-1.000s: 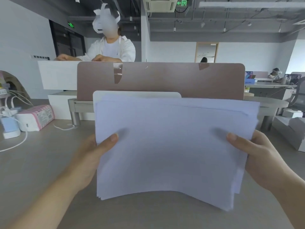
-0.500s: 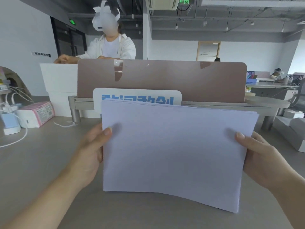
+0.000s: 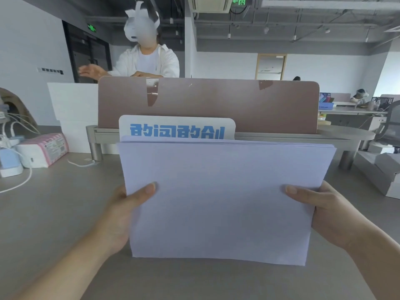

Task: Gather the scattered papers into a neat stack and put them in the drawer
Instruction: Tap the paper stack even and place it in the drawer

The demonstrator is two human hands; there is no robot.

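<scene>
Head view shows both hands holding one stack of papers (image 3: 218, 198) above the desk (image 3: 49, 213). Left hand (image 3: 121, 215) grips the stack's left edge, thumb (image 3: 145, 191) pressed flat on the top sheet and the other fingers hidden under it. Right hand (image 3: 331, 211) grips the right edge the same way, thumb (image 3: 300, 192) on top, other fingers out of sight beneath. Sheet edges lie nearly flush, with a slight fan along the far edge. Just beyond the stack a white card (image 3: 177, 126) with blue lettering stands against a brown divider (image 3: 216, 105). A tissue pack (image 3: 45, 148) lies well to the left on the desk. Another person (image 3: 149, 61) in white stands behind the divider. No drawer shows in view
</scene>
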